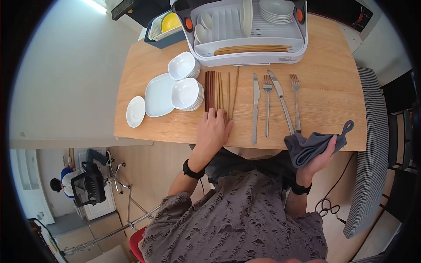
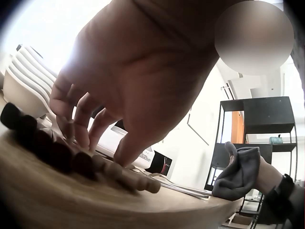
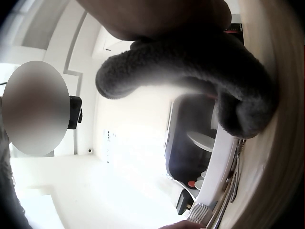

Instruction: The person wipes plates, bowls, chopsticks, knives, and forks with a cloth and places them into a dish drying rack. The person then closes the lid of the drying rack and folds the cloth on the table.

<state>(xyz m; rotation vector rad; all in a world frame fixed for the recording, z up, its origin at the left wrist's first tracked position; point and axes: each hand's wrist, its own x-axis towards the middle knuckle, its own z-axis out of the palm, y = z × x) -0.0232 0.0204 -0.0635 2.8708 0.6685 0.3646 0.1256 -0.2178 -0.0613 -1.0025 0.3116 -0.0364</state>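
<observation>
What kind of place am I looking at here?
Probably a kitchen or dining area: a dish rack holding stacked bowls stands on a wooden table, with chopsticks, knives and forks laid out in front of it.

Chopsticks (image 1: 211,92) are placed on the table (image 1: 329,87) between stacked bowls (image 1: 186,94) (left) and cutlery (image 1: 280,90) (right). A dish rack (image 1: 250,58) is positioned at far centre; a cloth (image 1: 307,148) is held at near right.
</observation>
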